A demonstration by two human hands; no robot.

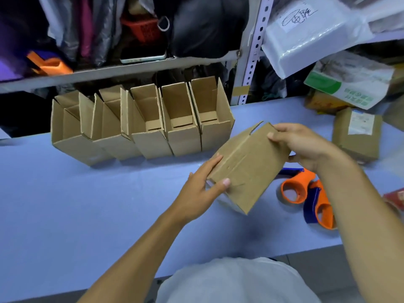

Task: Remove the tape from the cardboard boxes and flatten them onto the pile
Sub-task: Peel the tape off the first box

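Much of the upper frame is blurred from my feed: the dark bundles and the orange object (49, 64) on the grey metal shelf (122, 69) at upper left are hard to identify, and the underside of the brown cardboard box (249, 165) I am holding is hidden, so I cannot tell whether any tape remains there. A red item (395, 199) at the right edge is cut off.

Behind my hands, in the centre-left, a row of open brown cardboard boxes (140, 125) stands side by side on the pale blue tabletop (87, 204), flaps up, leaning toward the shelf. At right lie an orange-and-blue tape dispenser (306, 193), partly covered by my right forearm, a closed brown parcel with a white label (356, 134), and white plastic mailer bags (310, 38) stacked at upper right.

The held box sits just right of centre, raised off the table and tilted, its plain top face showing a crease down the middle. My left hand (203, 189) clamps its near-left corner, thumb on top. My right hand (306, 145) grips its far-right edge, fingers curled over the rim.
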